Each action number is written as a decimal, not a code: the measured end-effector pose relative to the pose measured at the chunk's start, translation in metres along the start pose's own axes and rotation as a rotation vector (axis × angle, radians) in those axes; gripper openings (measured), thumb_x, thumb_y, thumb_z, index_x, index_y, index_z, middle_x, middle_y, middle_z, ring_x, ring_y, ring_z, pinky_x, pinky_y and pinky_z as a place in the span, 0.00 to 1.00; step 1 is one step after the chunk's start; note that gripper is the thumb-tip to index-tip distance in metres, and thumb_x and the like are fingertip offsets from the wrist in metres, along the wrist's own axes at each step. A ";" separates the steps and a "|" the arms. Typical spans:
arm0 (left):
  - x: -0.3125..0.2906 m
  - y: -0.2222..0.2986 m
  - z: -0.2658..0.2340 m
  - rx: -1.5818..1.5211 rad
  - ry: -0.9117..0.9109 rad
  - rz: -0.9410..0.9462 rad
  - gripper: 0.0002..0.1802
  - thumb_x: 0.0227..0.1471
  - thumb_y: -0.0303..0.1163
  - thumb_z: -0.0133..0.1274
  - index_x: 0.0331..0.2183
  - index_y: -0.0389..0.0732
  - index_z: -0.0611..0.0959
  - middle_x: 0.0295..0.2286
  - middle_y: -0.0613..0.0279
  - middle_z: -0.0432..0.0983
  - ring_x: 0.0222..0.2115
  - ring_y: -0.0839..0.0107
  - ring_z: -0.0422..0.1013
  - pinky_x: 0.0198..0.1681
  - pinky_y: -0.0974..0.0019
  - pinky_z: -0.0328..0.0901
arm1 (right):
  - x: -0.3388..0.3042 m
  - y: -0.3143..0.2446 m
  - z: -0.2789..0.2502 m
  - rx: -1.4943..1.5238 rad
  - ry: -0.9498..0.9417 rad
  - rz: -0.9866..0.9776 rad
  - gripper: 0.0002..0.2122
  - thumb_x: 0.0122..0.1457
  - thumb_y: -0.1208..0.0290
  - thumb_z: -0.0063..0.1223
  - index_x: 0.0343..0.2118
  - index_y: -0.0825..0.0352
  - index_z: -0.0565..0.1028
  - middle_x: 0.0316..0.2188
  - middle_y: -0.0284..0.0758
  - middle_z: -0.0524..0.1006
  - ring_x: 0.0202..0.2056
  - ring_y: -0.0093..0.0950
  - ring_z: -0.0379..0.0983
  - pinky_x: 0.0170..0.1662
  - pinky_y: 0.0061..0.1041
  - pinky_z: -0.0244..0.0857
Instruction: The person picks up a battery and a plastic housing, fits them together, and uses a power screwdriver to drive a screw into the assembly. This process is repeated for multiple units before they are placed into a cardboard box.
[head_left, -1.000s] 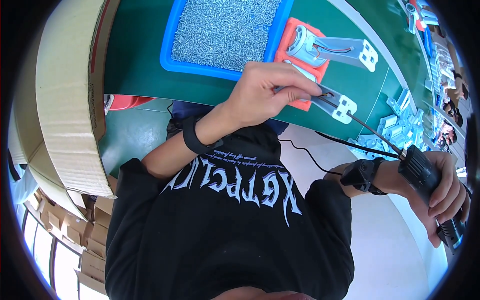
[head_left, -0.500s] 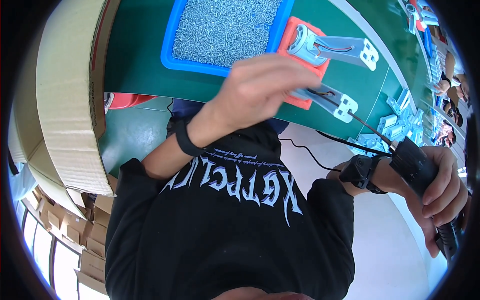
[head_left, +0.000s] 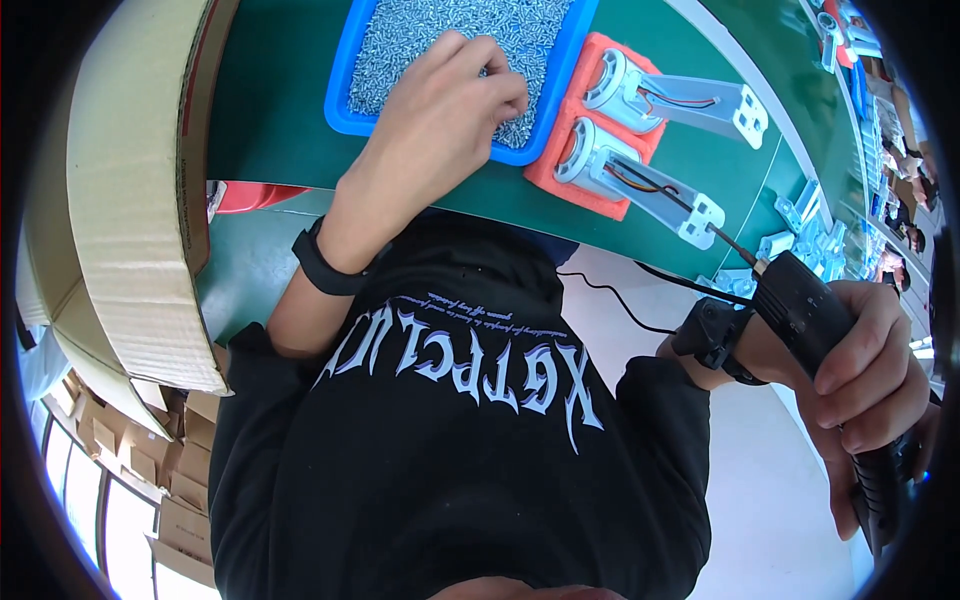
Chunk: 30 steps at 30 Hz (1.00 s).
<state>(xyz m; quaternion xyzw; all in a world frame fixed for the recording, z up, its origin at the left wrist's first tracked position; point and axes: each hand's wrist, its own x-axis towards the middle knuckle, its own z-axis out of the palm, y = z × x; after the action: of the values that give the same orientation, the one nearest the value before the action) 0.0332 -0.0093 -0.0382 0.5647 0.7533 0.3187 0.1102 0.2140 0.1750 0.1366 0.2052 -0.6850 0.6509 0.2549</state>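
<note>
Left hand (head_left: 440, 115) in the screws (head_left: 395, 40), right hand (head_left: 870, 370) around a screwdriver (head_left: 810, 310)

At the top centre of the frame, the left hand reaches over a blue tray (head_left: 347, 120), its fingers bent and drawn together among the screws; whether it has hold of one cannot be told. At the right edge, the right hand is wrapped firmly round the black screwdriver. The shaft slants up and left to the holed end of the nearer white part (head_left: 660, 205), which lies right of the left hand and up and left of the right one. This part, wires along its channel, rests by its round base on an orange block (head_left: 548, 180), just beside the tray. A second white part (head_left: 690, 105) of the same kind sits next to it, higher in the frame.

One second ago the left hand was at the nearer part, covering its round base; now that base is in plain sight. The screwdriver's front end has moved up and left, closer to the part.

Under all this is a green desk (head_left: 280, 100), with a pile of loose white pieces (head_left: 800, 250) near its right side. A big open carton (head_left: 130, 200) fills the upper left, and smaller brown boxes (head_left: 185, 500) crowd the lower left. Small at the far right, other people (head_left: 915, 165) show by the desk.
</note>
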 end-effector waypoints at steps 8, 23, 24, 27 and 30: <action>0.012 0.021 0.013 -0.537 0.201 0.116 0.08 0.41 0.19 0.57 0.29 0.38 0.80 0.26 0.61 0.76 0.27 0.67 0.73 0.29 0.71 0.67 | 0.007 0.007 -0.004 0.041 -0.041 0.042 0.16 0.46 0.58 0.64 0.21 0.64 0.70 0.20 0.30 0.74 0.21 0.21 0.74 0.27 0.16 0.72; 0.003 0.052 0.046 -0.806 0.283 -0.065 0.09 0.41 0.16 0.55 0.30 0.37 0.79 0.26 0.60 0.75 0.25 0.70 0.71 0.26 0.72 0.65 | -0.005 0.006 -0.013 0.127 0.146 -0.101 0.16 0.45 0.54 0.64 0.26 0.60 0.72 0.18 0.27 0.74 0.17 0.19 0.72 0.24 0.15 0.72; 0.003 0.052 0.045 -0.786 0.288 -0.060 0.08 0.42 0.16 0.54 0.29 0.36 0.78 0.27 0.59 0.75 0.26 0.68 0.72 0.27 0.71 0.66 | -0.005 0.005 -0.013 0.134 0.169 -0.124 0.16 0.45 0.53 0.64 0.26 0.60 0.72 0.18 0.27 0.74 0.17 0.19 0.72 0.23 0.15 0.72; 0.004 0.050 0.048 -0.868 0.323 -0.016 0.08 0.42 0.16 0.54 0.29 0.37 0.79 0.27 0.59 0.75 0.26 0.69 0.72 0.26 0.73 0.66 | -0.010 -0.010 -0.021 0.182 0.215 -0.215 0.17 0.43 0.51 0.64 0.28 0.58 0.72 0.17 0.25 0.74 0.16 0.18 0.72 0.23 0.14 0.71; 0.000 0.049 0.049 -0.952 0.337 0.005 0.08 0.43 0.16 0.54 0.29 0.37 0.80 0.28 0.59 0.75 0.26 0.71 0.72 0.26 0.74 0.65 | -0.013 -0.012 -0.022 0.189 0.271 -0.228 0.19 0.42 0.49 0.63 0.28 0.58 0.72 0.17 0.24 0.74 0.16 0.17 0.72 0.22 0.14 0.71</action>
<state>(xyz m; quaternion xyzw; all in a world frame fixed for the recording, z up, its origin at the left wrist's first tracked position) 0.0972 0.0160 -0.0461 0.3943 0.5305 0.7138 0.2316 0.2333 0.1958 0.1388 0.2148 -0.5528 0.7008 0.3963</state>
